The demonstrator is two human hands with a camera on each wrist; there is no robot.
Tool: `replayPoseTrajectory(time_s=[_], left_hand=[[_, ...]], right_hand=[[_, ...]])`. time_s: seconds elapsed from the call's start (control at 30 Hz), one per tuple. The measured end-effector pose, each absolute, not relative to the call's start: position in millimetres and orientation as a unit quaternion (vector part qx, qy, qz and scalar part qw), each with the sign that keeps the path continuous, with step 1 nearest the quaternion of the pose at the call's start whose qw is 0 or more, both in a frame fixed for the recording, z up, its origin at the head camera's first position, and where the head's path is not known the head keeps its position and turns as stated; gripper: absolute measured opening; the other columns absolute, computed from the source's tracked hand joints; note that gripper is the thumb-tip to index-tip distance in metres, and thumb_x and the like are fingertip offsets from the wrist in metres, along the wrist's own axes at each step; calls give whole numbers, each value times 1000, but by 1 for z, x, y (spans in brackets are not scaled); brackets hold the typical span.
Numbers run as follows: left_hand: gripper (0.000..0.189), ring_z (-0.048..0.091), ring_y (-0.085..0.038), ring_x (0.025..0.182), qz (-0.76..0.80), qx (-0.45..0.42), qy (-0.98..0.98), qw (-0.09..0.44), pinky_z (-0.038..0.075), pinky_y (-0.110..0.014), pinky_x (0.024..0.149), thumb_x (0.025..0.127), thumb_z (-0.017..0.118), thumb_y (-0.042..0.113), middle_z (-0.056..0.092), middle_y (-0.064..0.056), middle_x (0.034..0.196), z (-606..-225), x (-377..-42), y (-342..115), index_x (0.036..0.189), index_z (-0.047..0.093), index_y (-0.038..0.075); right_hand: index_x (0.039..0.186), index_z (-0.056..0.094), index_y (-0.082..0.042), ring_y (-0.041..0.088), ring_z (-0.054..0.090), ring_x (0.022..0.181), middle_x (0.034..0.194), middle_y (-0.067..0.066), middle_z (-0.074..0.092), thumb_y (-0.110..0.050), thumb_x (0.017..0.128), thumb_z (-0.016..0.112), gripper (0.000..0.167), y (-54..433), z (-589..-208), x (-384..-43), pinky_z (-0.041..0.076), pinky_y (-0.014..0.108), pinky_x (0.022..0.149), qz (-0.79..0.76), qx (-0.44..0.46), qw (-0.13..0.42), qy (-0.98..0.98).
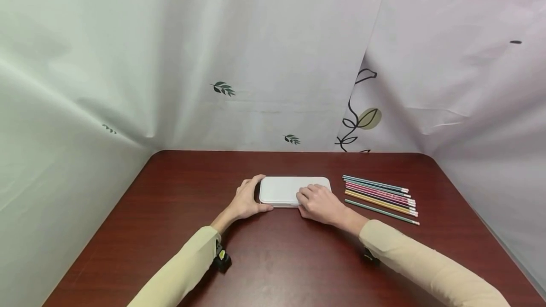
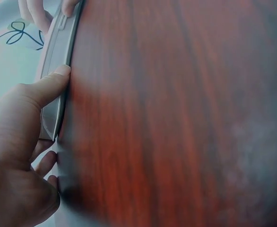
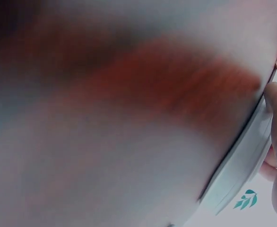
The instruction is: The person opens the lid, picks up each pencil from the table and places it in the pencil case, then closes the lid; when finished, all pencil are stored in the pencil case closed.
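Currently the white case point(image 1: 285, 190) lies closed near the tabletop's point(image 1: 179, 212) middle. Left hand point(image 1: 246, 201) grips its left end, thumb on the near edge; right hand point(image 1: 319, 203) grips its near-right part. Coloured pencils point(image 1: 379, 197) lie just right, outside; opening and loading appear outstanding.

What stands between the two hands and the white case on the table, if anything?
Nothing visible does. The left hand already grips the left end of the white case, and the right hand rests on its near right part. The pencils lie apart, to its right.
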State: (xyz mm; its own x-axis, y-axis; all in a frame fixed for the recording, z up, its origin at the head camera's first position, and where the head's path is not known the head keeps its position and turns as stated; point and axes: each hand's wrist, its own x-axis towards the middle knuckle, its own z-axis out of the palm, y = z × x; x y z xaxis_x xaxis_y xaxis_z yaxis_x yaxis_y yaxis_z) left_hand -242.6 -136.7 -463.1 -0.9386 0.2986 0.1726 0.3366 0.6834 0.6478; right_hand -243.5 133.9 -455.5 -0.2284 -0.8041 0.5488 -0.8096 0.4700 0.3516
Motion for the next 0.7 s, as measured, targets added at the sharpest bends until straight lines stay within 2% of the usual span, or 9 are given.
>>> replayPoseTrajectory(time_s=[0.3,0.53,0.7], left_hand=[[94,42,-36,129,-361,-164,-918,24,36,-57,100,68,93,28,53,-14,135,-464,-243,-137,147,44,13],[98,43,-39,128,-374,-153,-914,29,38,-58,99,66,94,29,52,-15,135,-463,-244,-138,148,43,13],[99,45,-41,126,-369,-153,-916,29,39,-58,98,66,94,31,51,-18,135,-466,-241,-137,148,41,12]], right_hand=[[85,66,-2,21,60,67,81,8,65,-18,75,77,22,135,-446,-246,53,33,61,-19,531,364,-765],[90,69,-4,21,65,75,88,6,69,-16,80,78,18,141,-427,-254,55,34,63,46,528,317,-786],[89,73,-8,18,64,73,86,3,70,-16,79,80,15,154,-419,-258,53,31,56,77,522,319,-787]])
